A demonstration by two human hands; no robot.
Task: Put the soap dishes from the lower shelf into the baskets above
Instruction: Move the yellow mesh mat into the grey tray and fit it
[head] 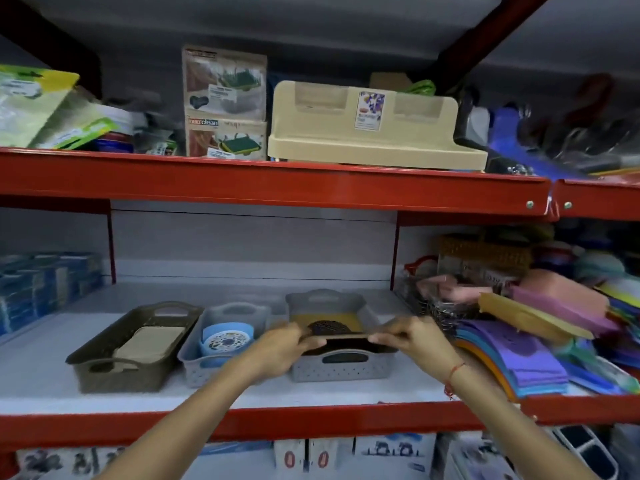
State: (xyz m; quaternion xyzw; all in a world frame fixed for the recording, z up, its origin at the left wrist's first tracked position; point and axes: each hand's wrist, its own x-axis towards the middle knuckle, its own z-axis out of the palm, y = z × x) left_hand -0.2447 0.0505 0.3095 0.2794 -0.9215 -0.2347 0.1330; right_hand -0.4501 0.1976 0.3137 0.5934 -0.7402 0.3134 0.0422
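Three baskets stand side by side on the white middle shelf. A brown basket (104, 368) at left holds a beige soap dish (149, 342). A small grey basket (194, 367) in the middle holds a blue round soap dish (227, 339). A larger grey basket (346, 370) at right has a yellow item inside. My left hand (282, 351) and my right hand (412, 337) together hold a dark brown soap dish (332, 336) by its two ends, over the front of the larger grey basket.
A red shelf beam (277, 424) runs below my arms, and another red beam (277, 183) is overhead. Stacked coloured mats (519, 355) crowd the right of the shelf, blue packs (38, 289) the left. A beige rack (363, 133) and boxes sit on the upper shelf.
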